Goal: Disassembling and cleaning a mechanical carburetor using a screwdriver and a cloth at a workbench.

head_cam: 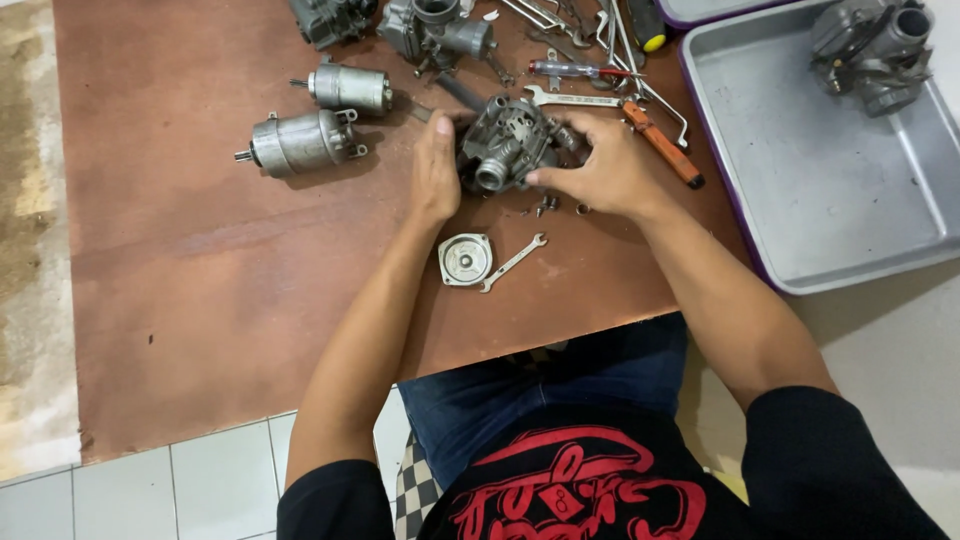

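Lower centre: round metal cover (pixel 465 259) and small spanner (pixel 514 261) on brown worktop (pixel 200 280). Centre: left hand (pixel 436 170) flat against, right hand (pixel 600 165) gripping, a grey carburettor (pixel 508 143). Upper left: two cylindrical motors (pixel 300 142). Upper centre: loose tools (pixel 590 70). Upper right: metal tray (pixel 830 190) holding another carburettor (pixel 872 45).

Your brown board (pixel 200 260) holds two small motors (pixel 300 142), a round metal cover (pixel 465 259), a little wrench (pixel 513 262), tools and maybe tiny screws (pixel 545 205).
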